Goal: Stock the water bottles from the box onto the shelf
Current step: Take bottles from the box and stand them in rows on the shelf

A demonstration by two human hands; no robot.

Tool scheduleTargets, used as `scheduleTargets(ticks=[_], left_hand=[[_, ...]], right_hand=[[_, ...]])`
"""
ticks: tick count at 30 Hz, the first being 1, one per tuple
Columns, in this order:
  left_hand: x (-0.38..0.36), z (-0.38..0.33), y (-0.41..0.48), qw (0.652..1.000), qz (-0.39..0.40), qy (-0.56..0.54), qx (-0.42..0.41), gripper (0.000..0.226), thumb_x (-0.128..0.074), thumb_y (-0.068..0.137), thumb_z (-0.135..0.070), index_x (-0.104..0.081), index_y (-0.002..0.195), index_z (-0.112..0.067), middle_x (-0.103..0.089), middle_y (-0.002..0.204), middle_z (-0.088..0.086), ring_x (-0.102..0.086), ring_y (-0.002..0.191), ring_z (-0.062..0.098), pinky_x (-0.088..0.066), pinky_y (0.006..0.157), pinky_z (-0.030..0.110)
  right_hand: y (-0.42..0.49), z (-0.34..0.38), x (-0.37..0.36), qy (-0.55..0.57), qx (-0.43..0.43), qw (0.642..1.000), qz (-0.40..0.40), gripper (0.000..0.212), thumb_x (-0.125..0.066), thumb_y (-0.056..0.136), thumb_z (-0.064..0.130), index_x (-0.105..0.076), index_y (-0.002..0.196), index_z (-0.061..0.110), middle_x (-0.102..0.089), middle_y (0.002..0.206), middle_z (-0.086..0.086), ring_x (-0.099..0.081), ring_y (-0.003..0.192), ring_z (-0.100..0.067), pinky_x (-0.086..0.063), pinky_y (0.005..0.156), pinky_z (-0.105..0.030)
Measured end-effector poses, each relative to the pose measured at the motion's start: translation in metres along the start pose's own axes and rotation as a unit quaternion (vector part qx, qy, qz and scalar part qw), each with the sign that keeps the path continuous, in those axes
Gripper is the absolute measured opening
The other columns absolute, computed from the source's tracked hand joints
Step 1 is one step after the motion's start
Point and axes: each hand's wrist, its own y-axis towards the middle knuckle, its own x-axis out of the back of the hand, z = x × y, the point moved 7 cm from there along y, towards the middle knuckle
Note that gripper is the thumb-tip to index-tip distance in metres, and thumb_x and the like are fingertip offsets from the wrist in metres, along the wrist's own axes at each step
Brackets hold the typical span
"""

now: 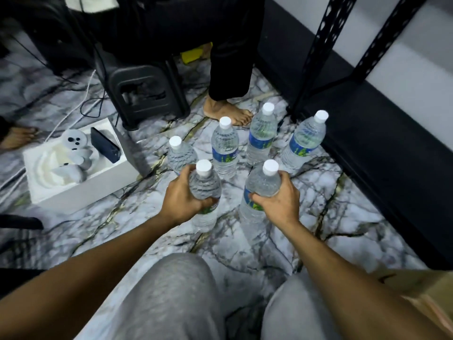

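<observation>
The left hand (pixel 186 195) is wrapped around the near-left bottle (pixel 204 186), fingers curled over the label from the front and thumb behind the shoulder. The right hand (pixel 279 200) grips the near-right bottle (pixel 261 185) the same way at label height. Both bottles are upright with white caps on (whether their bases rest on the marble-patterned floor (pixel 245 244) or sit just above it, I cannot tell).

Beyond them 4 more stand on the floor: the leftmost bottle (pixel 180 155) just behind the left hand, the centre bottle (pixel 225 148), the back bottle (pixel 262 136) and the rightmost bottle (pixel 304 143), which is nearest the black metal shelf (pixel 316 57) at the right. A corner of the cardboard box (pixel 426 295) shows at the lower right, beside the right forearm.

To the left lies a white box (pixel 81 192) holding a dark phone (pixel 105 146). A black stool (pixel 147 94) and another person's bare foot (pixel 228 111) are behind the bottles.
</observation>
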Motion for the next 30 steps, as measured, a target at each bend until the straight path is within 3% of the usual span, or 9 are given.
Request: scheduleTargets(ticks=[4, 7, 9, 11, 13, 19, 22, 26, 30], left_hand=[[0.034, -0.086, 0.007, 0.997, 0.014, -0.034, -0.075, 0.094, -0.096, 0.063, -0.042, -0.044, 0.139, -0.024, -0.064, 0.130, -0.007, -0.062, 0.119, 0.020, -0.051, 0.090, 0.036], [0.067, -0.161, 0.015, 0.990, 0.002, -0.064, -0.123, 0.089, -0.096, 0.064, -0.041, -0.046, 0.135, -0.026, -0.064, 0.124, -0.008, -0.063, 0.110, 0.019, -0.049, 0.082, 0.034], [0.090, -0.207, 0.021, 0.986, -0.011, -0.074, -0.147, 0.083, -0.096, 0.063, -0.038, -0.048, 0.130, -0.027, -0.065, 0.120, -0.009, -0.064, 0.109, 0.015, -0.051, 0.084, 0.036], [0.113, -0.251, 0.025, 0.979, -0.032, -0.090, -0.178, 0.078, -0.097, 0.059, -0.037, -0.050, 0.121, -0.028, -0.068, 0.113, -0.010, -0.066, 0.105, 0.012, -0.055, 0.089, 0.039], [0.133, -0.292, 0.025, 0.970, -0.052, -0.119, -0.205, 0.075, -0.099, 0.057, -0.032, -0.052, 0.115, -0.026, -0.070, 0.105, -0.013, -0.068, 0.098, 0.005, -0.056, 0.088, 0.035], [0.175, -0.407, 0.027, 0.935, -0.069, -0.190, -0.290, 0.076, -0.099, 0.057, -0.031, -0.054, 0.118, -0.021, -0.071, 0.108, -0.007, -0.067, 0.095, 0.001, -0.050, 0.079, 0.011], [0.181, -0.459, 0.040, 0.918, -0.059, -0.234, -0.315, 0.076, -0.099, 0.055, -0.031, -0.055, 0.116, -0.021, -0.073, 0.106, -0.004, -0.070, 0.095, 0.009, -0.057, 0.087, 0.030], [0.185, -0.533, 0.060, 0.899, -0.050, -0.254, -0.353, 0.075, -0.095, 0.050, -0.042, -0.056, 0.112, -0.029, -0.072, 0.106, -0.007, -0.070, 0.097, 0.012, -0.058, 0.090, 0.041], [0.182, -0.603, 0.092, 0.886, -0.029, -0.275, -0.372, 0.084, -0.092, 0.047, -0.050, -0.058, 0.119, -0.023, -0.072, 0.108, -0.006, -0.070, 0.099, 0.013, -0.058, 0.092, 0.041]], right_hand=[[-0.003, 0.048, 0.055, -0.002, 0.032, 0.999, -0.012, 0.076, -0.095, 0.060, 0.034, -0.056, 0.124, 0.019, -0.069, 0.120, -0.003, -0.064, 0.107, -0.024, -0.054, 0.085, -0.034], [-0.001, 0.101, 0.113, 0.012, 0.067, 0.996, -0.049, 0.073, -0.094, 0.057, 0.039, -0.057, 0.118, 0.022, -0.069, 0.113, 0.001, -0.065, 0.104, -0.022, -0.056, 0.085, -0.040], [-0.003, 0.137, 0.152, 0.020, 0.092, 0.993, -0.075, 0.068, -0.094, 0.057, 0.037, -0.057, 0.112, 0.023, -0.068, 0.108, 0.003, -0.065, 0.100, -0.018, -0.054, 0.079, -0.031], [-0.007, 0.172, 0.192, 0.036, 0.110, 0.987, -0.113, 0.064, -0.096, 0.058, 0.029, -0.056, 0.107, 0.023, -0.067, 0.104, 0.005, -0.064, 0.095, -0.014, -0.045, 0.069, -0.010], [-0.013, 0.207, 0.231, 0.056, 0.132, 0.977, -0.157, 0.064, -0.097, 0.058, 0.026, -0.055, 0.107, 0.023, -0.067, 0.104, 0.005, -0.063, 0.093, -0.012, -0.040, 0.066, -0.005], [-0.041, 0.297, 0.337, 0.099, 0.191, 0.928, -0.306, 0.062, -0.094, 0.059, 0.028, -0.055, 0.107, 0.022, -0.067, 0.101, 0.006, -0.064, 0.091, -0.013, -0.047, 0.070, -0.021], [-0.046, 0.328, 0.386, 0.109, 0.211, 0.900, -0.366, 0.062, -0.094, 0.059, 0.033, -0.058, 0.108, 0.019, -0.069, 0.101, 0.006, -0.065, 0.090, -0.011, -0.050, 0.077, -0.024], [-0.039, 0.360, 0.447, 0.122, 0.215, 0.873, -0.420, 0.061, -0.093, 0.062, 0.032, -0.055, 0.108, 0.019, -0.065, 0.097, 0.011, -0.058, 0.084, 0.006, -0.042, 0.065, -0.003], [-0.020, 0.383, 0.514, 0.113, 0.192, 0.844, -0.488, 0.065, -0.091, 0.057, 0.038, -0.056, 0.108, 0.019, -0.069, 0.105, 0.004, -0.066, 0.094, -0.012, -0.053, 0.075, -0.022]])
